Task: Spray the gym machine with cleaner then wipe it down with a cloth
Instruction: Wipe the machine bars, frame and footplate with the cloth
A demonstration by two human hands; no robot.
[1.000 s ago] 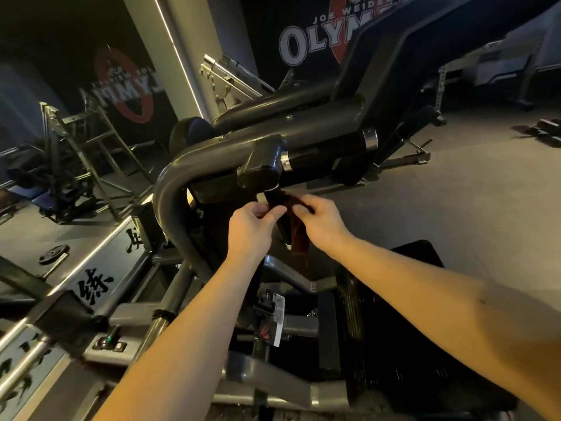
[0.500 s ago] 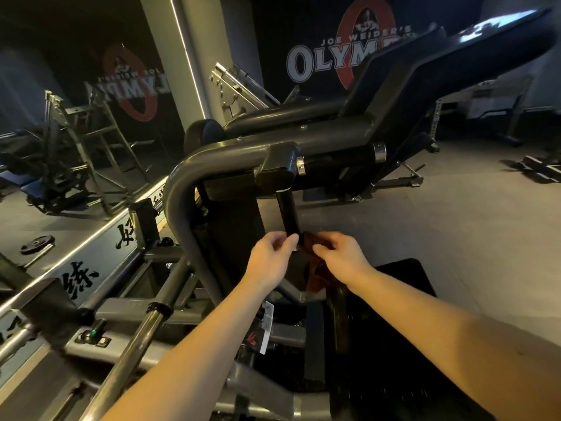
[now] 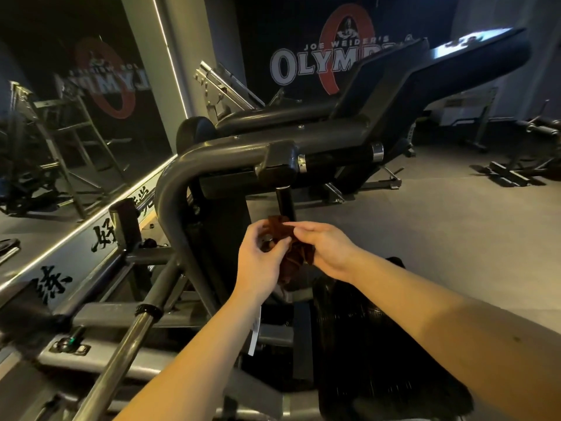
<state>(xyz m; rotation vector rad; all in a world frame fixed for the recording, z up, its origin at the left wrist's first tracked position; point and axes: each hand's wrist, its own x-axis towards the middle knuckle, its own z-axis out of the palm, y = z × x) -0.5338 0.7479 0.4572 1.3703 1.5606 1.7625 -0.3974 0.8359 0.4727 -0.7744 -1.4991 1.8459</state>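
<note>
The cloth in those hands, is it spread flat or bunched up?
Bunched up. The dark red cloth is crumpled in folds between the left hand and right hand, both pinching it, a loose end hanging below.

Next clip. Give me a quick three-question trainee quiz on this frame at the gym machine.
1. True or false: a spray bottle is in view.
2. How is the cloth held? A: by one hand. B: by both hands. C: by neither; it hangs on its own.
3. What appears just above the cloth?

Key
1. False: no bottle shows.
2. B: the left hand and the right hand both pinch it.
3. The short black post.
</note>
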